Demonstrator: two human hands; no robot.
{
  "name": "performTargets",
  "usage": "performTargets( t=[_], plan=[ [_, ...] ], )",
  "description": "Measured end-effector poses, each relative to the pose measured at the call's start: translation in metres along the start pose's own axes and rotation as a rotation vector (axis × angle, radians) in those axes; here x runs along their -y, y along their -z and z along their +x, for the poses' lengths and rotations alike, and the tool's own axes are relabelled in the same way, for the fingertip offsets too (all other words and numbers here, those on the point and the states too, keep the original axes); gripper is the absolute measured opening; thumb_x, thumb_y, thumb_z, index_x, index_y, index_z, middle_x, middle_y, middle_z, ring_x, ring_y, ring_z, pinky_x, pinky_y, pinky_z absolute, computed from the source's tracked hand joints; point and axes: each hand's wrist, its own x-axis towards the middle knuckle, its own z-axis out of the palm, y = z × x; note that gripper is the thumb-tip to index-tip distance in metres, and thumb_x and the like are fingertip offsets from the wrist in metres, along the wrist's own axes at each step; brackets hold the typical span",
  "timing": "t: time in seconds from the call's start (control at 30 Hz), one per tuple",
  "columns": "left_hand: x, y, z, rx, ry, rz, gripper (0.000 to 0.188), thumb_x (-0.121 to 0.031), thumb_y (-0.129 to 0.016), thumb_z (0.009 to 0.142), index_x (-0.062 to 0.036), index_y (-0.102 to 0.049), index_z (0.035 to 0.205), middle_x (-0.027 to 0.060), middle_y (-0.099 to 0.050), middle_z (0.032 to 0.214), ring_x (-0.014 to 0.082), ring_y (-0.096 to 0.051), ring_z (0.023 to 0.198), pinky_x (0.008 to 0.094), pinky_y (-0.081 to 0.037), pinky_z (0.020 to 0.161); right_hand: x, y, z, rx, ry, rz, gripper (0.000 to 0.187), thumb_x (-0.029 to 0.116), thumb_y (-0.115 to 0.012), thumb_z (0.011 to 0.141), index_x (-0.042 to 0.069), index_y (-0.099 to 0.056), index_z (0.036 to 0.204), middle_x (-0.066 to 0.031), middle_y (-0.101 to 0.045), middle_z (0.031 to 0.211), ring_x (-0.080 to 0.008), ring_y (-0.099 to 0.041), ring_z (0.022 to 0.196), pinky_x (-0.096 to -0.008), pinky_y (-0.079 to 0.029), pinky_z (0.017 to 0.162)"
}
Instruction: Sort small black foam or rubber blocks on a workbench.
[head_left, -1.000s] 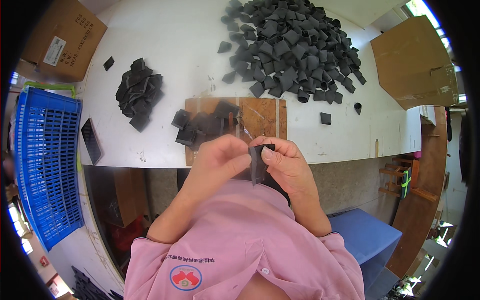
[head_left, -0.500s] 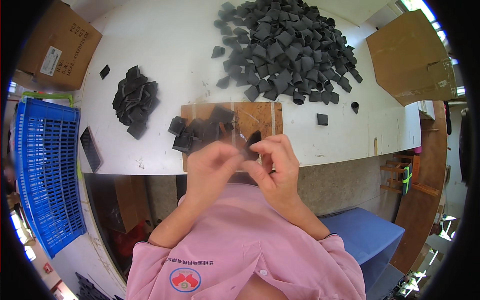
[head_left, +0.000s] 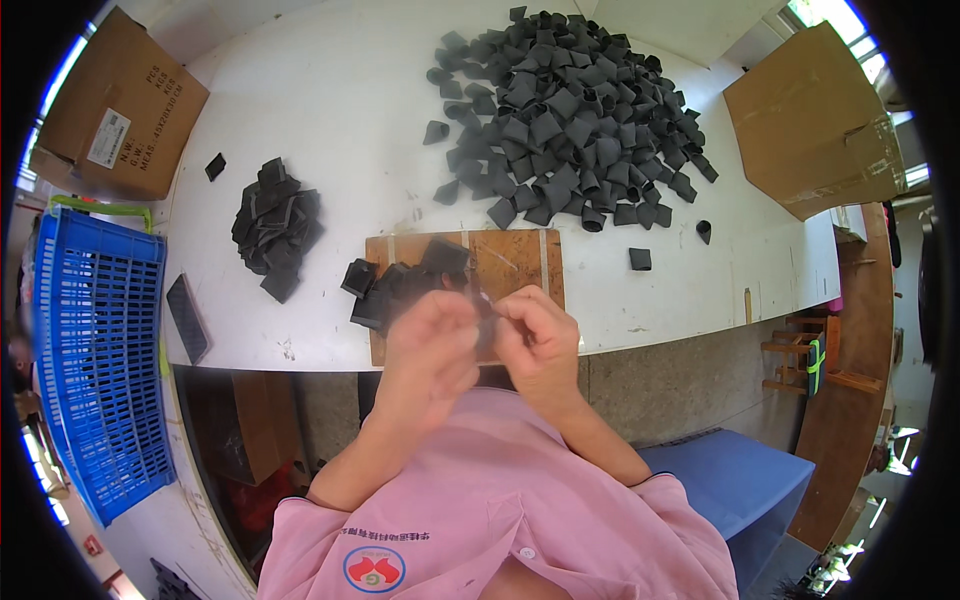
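Over the front edge of a wooden board (head_left: pixel 520 262), my two hands work close together on a small black fabric piece (head_left: pixel 487 332), which is blurred. My right hand (head_left: pixel 540 340) is closed, its fingertips pinching the piece. Beside it, my left hand (head_left: pixel 432 345) is smeared by motion, so its grip on the piece is unclear. Several black square pieces (head_left: pixel 398 285) lie heaped on the board's left half, partly behind my left hand.
A big pile of dark grey folded tubes (head_left: pixel 570 120) covers the table's far middle. A smaller black stack (head_left: pixel 275 230) and a phone (head_left: pixel 187 318) lie left. Cardboard boxes (head_left: pixel 120 110) stand at both far corners, a blue crate (head_left: pixel 105 360) at left, a blue stool (head_left: pixel 725 480) at lower right.
The black piece, which stuck up between my fingers, now sits lower between my hands. My left hand has turned more upright and blurs. The whole view has shifted slightly.
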Motion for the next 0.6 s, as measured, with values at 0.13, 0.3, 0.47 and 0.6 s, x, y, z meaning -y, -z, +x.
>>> performTargets(
  t=[0.13,0.3,0.47,0.6],
  plan=[
    [0.012,-0.002,0.0,-0.19,-0.523,0.743,0.022,0.011,-0.052,0.073,-0.0015,-0.05,0.091,0.0012,-0.051,0.076,0.0004,-0.041,0.053,0.0146,-0.029,0.043,-0.007,0.003,0.002,0.221,-0.428,0.955,0.007,0.006,-0.058,0.078,0.0,-0.058,0.079,0.0014,-0.048,0.071,-0.0056,-0.039,0.055,-0.0174,-0.027,0.049],
    [0.018,0.0,0.005,-0.297,-1.051,1.198,0.018,0.013,-0.051,0.073,0.0008,-0.051,0.087,0.0054,-0.052,0.082,0.002,-0.045,0.057,0.0147,-0.034,0.048,0.001,-0.001,0.009,0.419,-0.616,1.349,0.012,0.015,-0.056,0.083,0.005,-0.054,0.076,0.0028,-0.043,0.063,-0.0056,-0.036,0.055,-0.0186,-0.027,0.048],
    [-0.027,-0.012,-0.002,-0.042,-0.4,0.24,0.015,0.009,-0.045,0.077,0.0018,-0.048,0.09,0.0077,-0.052,0.079,0.0023,-0.038,0.043,0.0175,-0.03,0.037,0.039,0.008,0.038,0.39,-0.236,0.534,0.021,0.021,-0.051,0.088,0.004,-0.051,0.075,0.0055,-0.045,0.065,-0.0034,-0.037,0.058,-0.0178,-0.03,0.05],
    [-0.047,-0.015,0.002,0.036,-0.096,-0.189,0.018,0.005,-0.045,0.08,0.0001,-0.047,0.097,0.0039,-0.046,0.063,0.0044,-0.026,0.034,0.0183,-0.023,0.032,0.038,0.001,0.067,0.523,-0.217,0.607,0.021,0.019,-0.05,0.089,0.004,-0.051,0.075,0.0058,-0.045,0.065,-0.0014,-0.038,0.059,-0.0175,-0.033,0.051]
  ],
)
